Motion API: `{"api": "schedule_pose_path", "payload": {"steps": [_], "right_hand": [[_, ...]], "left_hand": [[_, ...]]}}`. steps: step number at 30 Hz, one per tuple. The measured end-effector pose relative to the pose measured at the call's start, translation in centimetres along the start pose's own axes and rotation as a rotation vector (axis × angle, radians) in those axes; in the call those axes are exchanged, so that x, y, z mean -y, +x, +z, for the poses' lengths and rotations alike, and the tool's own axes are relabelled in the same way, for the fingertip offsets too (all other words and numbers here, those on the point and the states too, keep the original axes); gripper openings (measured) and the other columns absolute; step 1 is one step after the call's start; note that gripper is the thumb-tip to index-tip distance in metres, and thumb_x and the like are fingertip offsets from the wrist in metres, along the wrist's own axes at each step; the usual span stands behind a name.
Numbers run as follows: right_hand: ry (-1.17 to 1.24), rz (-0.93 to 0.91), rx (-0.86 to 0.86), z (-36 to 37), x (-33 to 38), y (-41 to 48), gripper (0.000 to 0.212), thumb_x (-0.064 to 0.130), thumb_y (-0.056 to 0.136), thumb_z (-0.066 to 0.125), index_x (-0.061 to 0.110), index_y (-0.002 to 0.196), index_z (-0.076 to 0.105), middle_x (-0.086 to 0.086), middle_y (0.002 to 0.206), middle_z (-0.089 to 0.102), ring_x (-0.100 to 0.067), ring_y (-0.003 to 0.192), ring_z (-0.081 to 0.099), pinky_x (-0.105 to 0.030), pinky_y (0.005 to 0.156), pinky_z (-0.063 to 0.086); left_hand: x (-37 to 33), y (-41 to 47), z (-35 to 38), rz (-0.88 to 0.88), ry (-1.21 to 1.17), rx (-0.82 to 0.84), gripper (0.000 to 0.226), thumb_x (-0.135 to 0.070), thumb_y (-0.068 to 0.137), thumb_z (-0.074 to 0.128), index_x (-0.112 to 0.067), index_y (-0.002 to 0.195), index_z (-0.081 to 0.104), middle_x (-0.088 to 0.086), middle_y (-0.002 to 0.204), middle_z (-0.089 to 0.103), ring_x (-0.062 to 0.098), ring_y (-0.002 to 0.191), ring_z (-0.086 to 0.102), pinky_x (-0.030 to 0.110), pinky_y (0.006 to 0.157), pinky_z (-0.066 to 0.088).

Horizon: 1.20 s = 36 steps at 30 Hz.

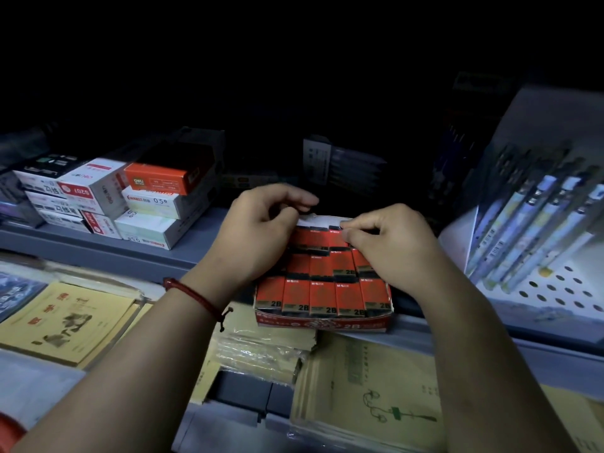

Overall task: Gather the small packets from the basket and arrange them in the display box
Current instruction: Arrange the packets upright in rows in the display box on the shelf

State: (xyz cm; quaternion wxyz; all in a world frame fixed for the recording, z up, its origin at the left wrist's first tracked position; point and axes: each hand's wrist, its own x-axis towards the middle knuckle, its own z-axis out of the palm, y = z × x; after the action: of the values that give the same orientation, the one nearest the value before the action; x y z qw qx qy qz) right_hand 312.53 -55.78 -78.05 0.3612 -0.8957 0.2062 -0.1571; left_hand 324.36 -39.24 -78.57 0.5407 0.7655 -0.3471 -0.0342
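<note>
We see both forearms reach in from the bottom edge & meet over the display box (323,324), which sits at the front lip of the grey shelf (98,246), approx. centre of view. The box is packed w/ red packets (322,297) marked 2B, in three stepped rows, front row lowest.

The left hand (258,230) is at the box's back-left corner, knuckles up, fingers curled, forefinger stretched over the white rear flap. Its grip is unclear to us: we can't tell if it pinches the flap or holds nothing. A red cord bracelet (196,295) rings that wrist.

The right hand (389,243) comes in from the right, back of hand up, w/ thumb & forefinger pinching a back-row packet (336,240) near its top edge. The other fingers are tucked under, over the middle row.

On the same shelf to the left is a pile of stacked cartons (147,204), white, grey & orange. To the right, carded pens (539,223) lean against a pegboard panel (555,289). Below the shelf lie yellow exercise books (65,322) & a green-printed notebook (376,387), partly under our arms
</note>
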Motion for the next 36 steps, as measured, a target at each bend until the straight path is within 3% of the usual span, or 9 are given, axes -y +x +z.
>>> {"api": "schedule_pose_path", "payload": {"steps": [4,9,12,15,17,23,29,33,36], "right_hand": [[-0.124,-0.023,0.108,-0.2,0.5,0.0,0.051,0.043,0.103,0.053,0.0,0.077,0.065,-0.019,0.087,0.068,-0.037,0.079,0.066,-0.05,0.074,0.056],[-0.239,-0.089,0.074,-0.1,1.4,-0.6,0.032,0.034,0.102,0.056,0.01,0.108,0.075,-0.009,0.107,0.07,-0.027,0.104,0.063,-0.038,0.088,0.054],[-0.307,-0.121,0.038,0.3,3.1,-1.2,0.035,0.04,0.101,0.059,0.028,0.133,0.066,0.003,0.129,0.052,-0.018,0.128,0.039,-0.026,0.095,0.032],[-0.229,-0.234,0.074,1.4,4.3,-1.5,0.029,0.038,0.096,0.066,0.031,0.123,0.073,0.016,0.113,0.052,-0.007,0.112,0.038,-0.016,0.09,0.034],[-0.213,-0.276,0.125,2.3,4.7,-1.7,0.029,0.042,0.094,0.067,0.032,0.121,0.073,0.018,0.106,0.053,-0.009,0.107,0.041,-0.024,0.094,0.041],[-0.219,-0.279,0.157,3.2,4.8,-1.8,0.033,0.05,0.093,0.064,0.036,0.123,0.071,0.019,0.107,0.055,-0.009,0.108,0.043,-0.034,0.094,0.044],[-0.083,-0.257,0.15,3.1,4.5,-1.4,0.028,0.042,0.087,0.075,0.037,0.115,0.074,0.018,0.103,0.06,-0.005,0.105,0.052,-0.027,0.089,0.045],[0.076,-0.212,0.154,3.0,4.1,-1.1,0.014,0.029,0.086,0.08,0.033,0.1,0.077,0.023,0.078,0.069,0.007,0.067,0.059,-0.01,0.061,0.041],[0.113,-0.2,0.166,2.9,4.0,-1.0,0.014,0.026,0.086,0.08,0.031,0.099,0.076,0.021,0.083,0.072,0.008,0.064,0.058,-0.009,0.059,0.041]], "left_hand": [[0.7,-0.9,-1.7,-0.004,0.029,0.023,0.036,0.001,0.096,0.055,-0.027,0.099,0.078,-0.013,0.088,0.065,-0.004,0.067,0.055,0.011,0.064,0.041],[1.7,-1.9,-4.8,0.002,0.213,0.107,0.028,-0.01,0.094,0.064,-0.034,0.098,0.077,-0.016,0.11,0.061,0.005,0.106,0.059,0.028,0.097,0.049],[2.1,-2.3,-5.9,0.027,0.34,0.127,0.028,-0.017,0.095,0.062,-0.041,0.104,0.076,-0.02,0.112,0.057,0.012,0.118,0.053,0.044,0.107,0.045],[1.7,-2.9,-6.2,0.022,0.319,0.168,0.027,-0.031,0.089,0.057,-0.044,0.104,0.075,-0.019,0.11,0.057,0.013,0.116,0.054,0.046,0.105,0.046],[1.6,-3.2,-6.3,0.023,0.313,0.218,0.028,-0.036,0.088,0.056,-0.046,0.108,0.073,-0.02,0.109,0.058,0.011,0.114,0.057,0.044,0.104,0.047],[1.4,-3.3,-5.9,0.033,0.218,0.231,0.021,-0.012,0.093,0.066,-0.027,0.105,0.076,-0.008,0.103,0.057,0.007,0.096,0.061,0.019,0.087,0.048],[1.1,-3.1,-5.7,0.022,0.0,0.239,0.012,-0.007,0.094,0.068,-0.015,0.101,0.076,0.008,0.106,0.064,0.025,0.095,0.066,0.03,0.085,0.055],[0.8,-3.0,-5.4,-0.002,-0.133,0.219,0.014,-0.015,0.094,0.067,-0.005,0.102,0.075,0.014,0.101,0.074,0.035,0.1,0.07,0.045,0.092,0.057],[1.0,-3.0,-5.1,-0.018,-0.12,0.199,0.015,-0.011,0.096,0.067,-0.008,0.11,0.073,0.017,0.104,0.073,0.044,0.104,0.065,0.054,0.098,0.054]]}}
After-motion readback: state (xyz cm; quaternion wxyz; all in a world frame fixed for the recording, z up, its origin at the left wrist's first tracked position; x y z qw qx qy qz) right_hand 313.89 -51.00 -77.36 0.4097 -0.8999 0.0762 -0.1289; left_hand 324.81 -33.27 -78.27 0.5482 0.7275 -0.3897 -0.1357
